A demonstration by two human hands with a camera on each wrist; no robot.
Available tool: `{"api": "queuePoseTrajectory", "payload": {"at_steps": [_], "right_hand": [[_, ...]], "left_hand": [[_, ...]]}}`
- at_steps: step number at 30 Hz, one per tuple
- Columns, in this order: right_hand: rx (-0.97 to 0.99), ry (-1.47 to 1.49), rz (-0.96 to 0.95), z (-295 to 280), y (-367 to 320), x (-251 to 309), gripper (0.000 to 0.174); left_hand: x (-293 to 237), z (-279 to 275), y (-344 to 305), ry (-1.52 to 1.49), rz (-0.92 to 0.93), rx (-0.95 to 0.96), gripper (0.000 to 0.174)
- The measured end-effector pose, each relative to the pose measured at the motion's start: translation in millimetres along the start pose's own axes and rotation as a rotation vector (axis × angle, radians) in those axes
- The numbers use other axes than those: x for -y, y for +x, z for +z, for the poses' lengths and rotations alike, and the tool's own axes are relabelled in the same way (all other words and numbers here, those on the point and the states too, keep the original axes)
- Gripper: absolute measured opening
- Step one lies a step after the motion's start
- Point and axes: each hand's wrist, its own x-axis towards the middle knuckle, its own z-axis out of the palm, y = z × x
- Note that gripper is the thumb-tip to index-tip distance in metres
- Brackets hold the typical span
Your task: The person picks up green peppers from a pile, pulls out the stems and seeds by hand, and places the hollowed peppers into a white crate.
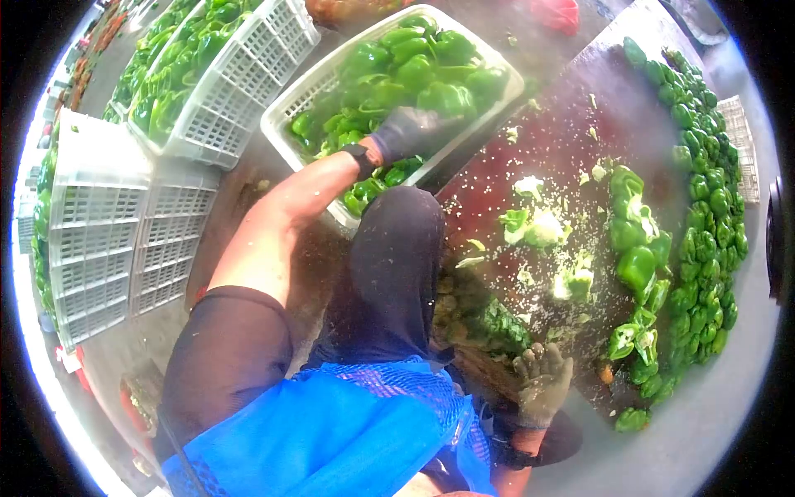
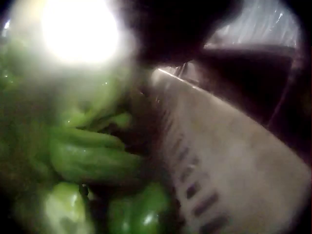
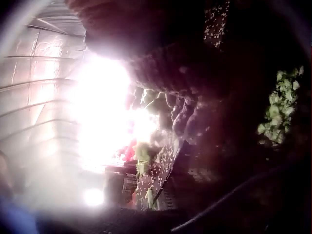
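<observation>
My left hand (image 1: 407, 132), in a dark glove, reaches over green peppers (image 1: 368, 62) in a white crate (image 1: 277, 132); haze and blur hide how its fingers lie. In the left wrist view, peppers (image 2: 92, 156) lie beside the slotted crate wall (image 2: 234, 156). My right hand (image 1: 542, 385), in a dirty pale glove, is at the near edge of a wet dark-red table (image 1: 489, 174), fingers loosely bent and apart, with nothing seen in them. Glare and shadow cover much of the right wrist view.
Long rows of green peppers (image 1: 704, 232) line the table's right side, with cut ones (image 1: 636, 267) nearer. Pepper cores (image 1: 542, 228) and seeds litter the middle. White crates (image 1: 240, 74) of peppers stand at the left. A heap of green scraps (image 1: 505, 327) lies below the table's near edge.
</observation>
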Motion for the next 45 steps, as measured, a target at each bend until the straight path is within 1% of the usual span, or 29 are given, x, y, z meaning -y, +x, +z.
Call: {"api": "queuePoseTrajectory", "payload": {"at_steps": [2,3,5,6,7,10,12,14,16,18,19,20,21,23,24,26,27,28,30,32,33,34,36,37,38,40,41,43,45], "right_hand": [[-0.045,-0.005,0.009,-5.6,3.8,-4.9,0.05],[-0.058,-0.008,0.018,-4.1,2.8,-5.7,0.049],[-0.084,-0.013,0.035,3.0,1.2,-6.3,0.049],[-0.045,-0.013,0.038,4.3,2.7,-6.9,0.049],[-0.01,-0.009,0.038,3.6,4.3,-7.3,0.048],[0.009,-0.023,0.034,-1.3,4.0,-9.0,0.047],[0.003,0.019,0.04,-5.8,3.2,-5.5,0.046],[0.067,0.045,0.015,-11.4,-0.5,-1.4,0.045],[0.054,0.022,-0.034,-17.2,1.7,-2.2,0.044],[0.046,-0.055,-0.093,-24.0,2.5,2.1,0.042],[0.035,-0.113,-0.121,-25.2,3.0,4.6,0.041],[0.03,-0.172,-0.148,-25.6,5.0,7.7,0.04],[0.018,-0.208,-0.17,-21.5,3.2,14.9,0.037],[0.054,-0.23,-0.232,-21.1,10.7,25.5,0.039],[0.077,-0.22,-0.26,-25.1,21.0,32.5,0.04],[0.037,-0.205,-0.303,-26.3,39.5,55.6,0.041],[-0.009,-0.22,-0.33,-20.9,47.0,72.6,0.038],[0.005,-0.199,-0.408,-18.8,52.4,85.5,0.036],[-0.099,-0.322,-0.506,-21.3,78.9,108.0,0.04],[-0.014,-0.125,-0.486,-43.5,126.3,121.1,0.044],[0.028,-0.028,-0.472,-52.6,140.8,127.6,0.047],[0.002,-0.053,-0.459,-50.3,143.8,134.0,0.048],[-0.047,-0.1,-0.437,-37.2,148.6,141.6,0.051],[-0.031,-0.117,-0.425,-38.6,154.6,141.4,0.052],[-0.018,-0.133,-0.408,-42.8,161.2,138.0,0.053],[0.011,-0.116,-0.393,-46.1,165.2,132.2,0.057],[0.031,-0.109,-0.385,-47.7,164.3,128.7,0.058],[0.081,-0.095,-0.376,-44.5,154.7,130.5,0.059],[0.16,-0.061,-0.39,-45.6,146.9,132.2,0.063]], "left_hand": [[0.2,-14.9,-4.2,-0.159,-0.087,-0.057,0.053],[-0.2,-21.6,2.6,-0.201,-0.295,0.302,0.05],[1.4,-24.2,7.9,-0.297,-0.356,0.04,0.05],[3.2,-24.1,11.9,-0.345,-0.385,-0.094,0.05],[4.5,-21.3,20.4,-0.254,-0.433,0.036,0.054],[5.8,-3.8,39.2,-0.212,-0.269,0.149,0.059],[3.2,0.2,51.8,-0.105,-0.069,0.44,0.061],[4.2,31.3,44.0,-0.149,-0.172,0.365,0.061],[-1.3,25.4,46.1,-0.045,-0.169,0.323,0.058],[-11.2,-12.9,71.7,-0.01,-0.279,0.52,0.057],[-12.2,-21.6,82.9,-0.021,-0.313,0.501,0.058],[-10.4,-21.2,89.4,0.02,-0.225,0.325,0.044],[-18.3,-51.9,109.9,-0.097,-0.171,0.415,0.042],[-36.9,-88.8,146.3,0.005,0.185,0.394,0.049],[-40.9,-96.2,157.7,-0.305,0.35,0.204,0.04],[-74.5,-119.5,181.7,-0.744,0.339,0.36,0.024],[-101.2,-136.3,195.4,-0.881,0.299,0.493,0.025],[-133.5,-154.9,208.9,-1.015,0.255,0.628,0.027],[-203.3,-189.9,231.0,-0.788,0.13,0.739,0.038],[-259.6,-194.9,243.1,-0.626,0.379,0.63,0.053],[-285.1,-169.4,248.9,-0.582,0.472,0.478,0.059],[-308.2,-142.8,253.6,-0.535,0.56,0.327,0.066],[-345.7,-136.2,260.9,-0.424,0.493,0.369,0.072],[-355.1,-117.1,255.7,-0.309,0.542,-0.028,0.074],[-366.2,-96.7,265.6,-0.329,0.471,0.07,0.074],[-377.0,-104.5,277.4,-0.365,0.333,0.275,0.074],[-381.1,-108.2,285.7,-0.377,0.372,0.411,0.071],[-383.6,-107.8,284.6,-0.525,0.242,0.508,0.069],[-381.8,-111.9,282.1,-0.569,0.094,0.587,0.07]]}}
